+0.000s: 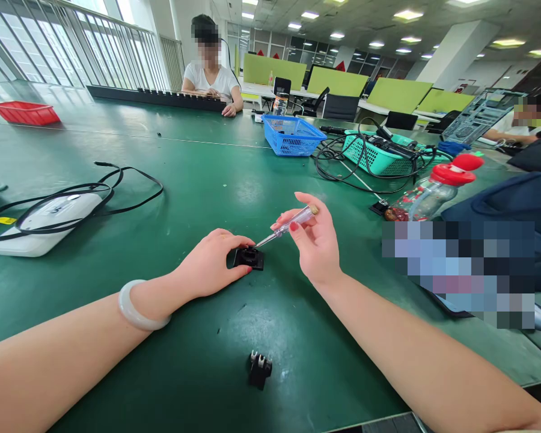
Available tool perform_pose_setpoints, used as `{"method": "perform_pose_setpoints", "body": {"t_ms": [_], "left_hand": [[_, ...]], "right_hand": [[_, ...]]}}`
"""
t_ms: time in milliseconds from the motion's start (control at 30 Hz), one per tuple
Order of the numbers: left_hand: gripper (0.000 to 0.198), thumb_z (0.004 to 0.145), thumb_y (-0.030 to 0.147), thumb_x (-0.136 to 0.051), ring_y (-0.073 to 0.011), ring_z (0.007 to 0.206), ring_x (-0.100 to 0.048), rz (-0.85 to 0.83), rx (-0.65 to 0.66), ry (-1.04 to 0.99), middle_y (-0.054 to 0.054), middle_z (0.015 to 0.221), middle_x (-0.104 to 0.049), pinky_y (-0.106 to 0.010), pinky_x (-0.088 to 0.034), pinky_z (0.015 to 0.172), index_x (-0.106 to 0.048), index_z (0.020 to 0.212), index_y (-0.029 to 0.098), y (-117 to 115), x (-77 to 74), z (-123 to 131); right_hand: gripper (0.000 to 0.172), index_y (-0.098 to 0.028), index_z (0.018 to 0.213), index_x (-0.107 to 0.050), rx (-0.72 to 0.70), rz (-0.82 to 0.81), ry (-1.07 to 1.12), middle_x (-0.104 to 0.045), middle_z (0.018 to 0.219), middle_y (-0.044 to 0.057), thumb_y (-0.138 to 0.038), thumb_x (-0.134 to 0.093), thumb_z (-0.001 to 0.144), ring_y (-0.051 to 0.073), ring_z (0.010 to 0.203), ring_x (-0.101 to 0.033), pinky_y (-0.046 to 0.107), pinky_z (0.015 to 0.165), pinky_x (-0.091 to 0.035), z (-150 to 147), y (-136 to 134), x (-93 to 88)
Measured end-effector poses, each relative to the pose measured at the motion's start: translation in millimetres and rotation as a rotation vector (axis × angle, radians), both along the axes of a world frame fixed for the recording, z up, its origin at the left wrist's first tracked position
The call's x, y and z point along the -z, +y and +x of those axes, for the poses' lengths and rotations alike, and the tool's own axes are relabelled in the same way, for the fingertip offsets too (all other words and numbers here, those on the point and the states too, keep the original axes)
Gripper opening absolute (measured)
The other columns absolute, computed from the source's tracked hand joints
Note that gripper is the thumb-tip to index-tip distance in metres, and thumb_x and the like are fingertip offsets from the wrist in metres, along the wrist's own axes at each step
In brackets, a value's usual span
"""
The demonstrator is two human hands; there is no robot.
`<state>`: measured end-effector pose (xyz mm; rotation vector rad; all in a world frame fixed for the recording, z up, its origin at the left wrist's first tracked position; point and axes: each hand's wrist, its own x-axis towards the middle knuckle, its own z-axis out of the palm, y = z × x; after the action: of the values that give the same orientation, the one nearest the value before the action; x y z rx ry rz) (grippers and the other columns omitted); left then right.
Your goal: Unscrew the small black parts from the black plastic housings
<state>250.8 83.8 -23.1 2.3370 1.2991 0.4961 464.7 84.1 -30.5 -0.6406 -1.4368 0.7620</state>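
On the green table, my left hand (214, 261) pinches a small black plastic part (251, 258) between thumb and fingers, keeping it against the surface. A screwdriver (293, 224) with a clear handle is gripped in my right hand (318, 240). Its metal shaft slants down to the left, and the tip meets the upper edge of the black part; whether it sits in a screw or slot cannot be made out. Closer to me lies a second black piece (260, 371) with silvery metal bits on top, touched by neither hand.
A white device wrapped in black cable (49, 222) lies left. Farther off stand a red tray (26, 112), a blue basket (293, 136) and a teal basket (374, 155) with tangled cables. A bottle (426, 195) and dark bag (509, 210) are right. A person (211, 78) sits across the table.
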Motion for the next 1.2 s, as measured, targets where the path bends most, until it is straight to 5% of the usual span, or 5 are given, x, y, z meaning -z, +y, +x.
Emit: {"method": "perform_pose_setpoints", "body": {"t_ms": [333,733,1200], "left_hand": [[0.035,0.081,0.036,-0.071,-0.0253,0.106,-0.06,0.043,0.034,-0.028,-0.002,0.105,-0.073,-0.044,-0.049,0.099,-0.069,0.115,0.029,2.3,3.8,-0.2],[0.038,0.081,0.038,-0.07,-0.0262,0.106,-0.06,0.039,0.019,-0.012,-0.003,0.107,-0.073,-0.045,-0.05,0.099,-0.069,0.118,0.029,2.8,2.0,0.0],[0.046,0.079,0.035,-0.066,-0.0274,0.115,-0.058,-0.004,0.026,-0.023,-0.004,0.113,-0.071,-0.048,-0.049,0.106,-0.066,0.125,0.029,1.8,2.3,-2.9]], "right_hand": [[0.049,-0.03,0.137,-0.045,0.058,0.438,-0.46,-0.071,0.094,0.001,-0.009,-0.05,0.093,0.017,0.083,-0.069,0.043,0.087,-0.059,-5.8,-17.6,-3.8],[0.037,-0.033,0.135,-0.041,0.247,0.407,-0.288,-0.066,0.097,0.003,-0.022,-0.046,0.1,0.019,0.085,-0.069,0.044,0.079,-0.063,-5.8,-12.5,-0.3],[0.039,-0.031,0.133,-0.048,0.192,0.107,-0.357,-0.067,0.095,0.001,-0.019,-0.055,0.096,0.017,0.087,-0.07,0.042,0.086,-0.061,-6.4,-10.4,-2.4]]}}
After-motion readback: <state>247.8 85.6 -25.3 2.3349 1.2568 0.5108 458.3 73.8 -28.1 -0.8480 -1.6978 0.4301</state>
